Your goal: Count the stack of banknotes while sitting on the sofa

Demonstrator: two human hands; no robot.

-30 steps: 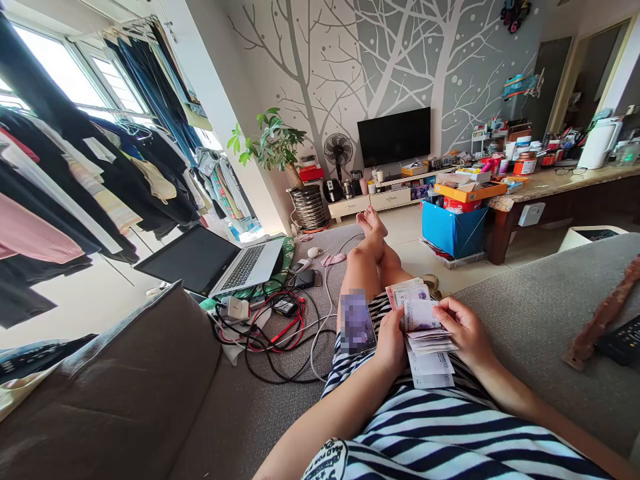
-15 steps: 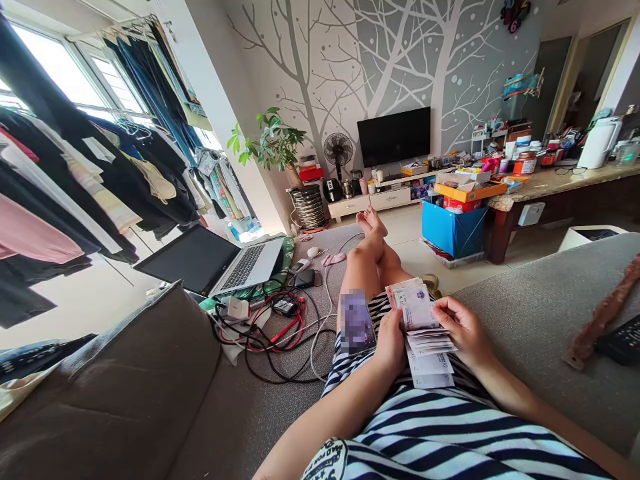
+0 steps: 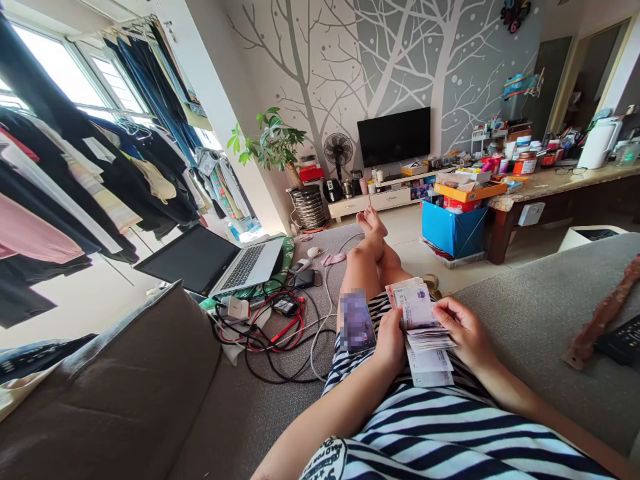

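Several banknotes [image 3: 419,307], left hand [image 3: 390,341] and right hand [image 3: 466,333] fingers pinched closed on opposite edges; probably light, floppy, kinda slippery, so grip those sides.

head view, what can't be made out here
All in the head view:
Left hand: most fingers, hidden behind the banknotes.
Number of notes: they overlap one another.
Phone: part of its screen, masked by pixelation.
Remote: one end, cut off by the right edge.

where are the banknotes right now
In the head view, the banknotes are low and right of centre, held between the left hand and right hand, above the striped clothing.
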